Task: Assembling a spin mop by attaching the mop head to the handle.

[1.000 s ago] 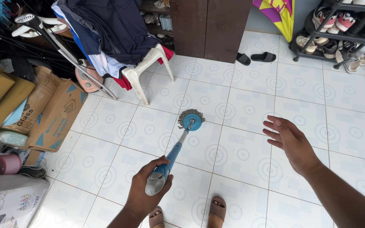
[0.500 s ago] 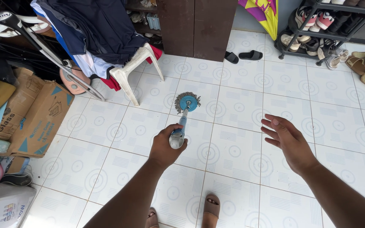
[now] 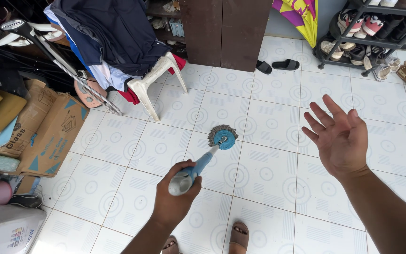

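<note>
My left hand has its fingers wrapped tight around the grey end of the blue mop handle. The round mop head sits flat on the tiled floor. My right hand holds nothing (fingers spread wide, up in the air). Far left, brown cardboard boxes with blue triangles lean together beside a white chair.
</note>
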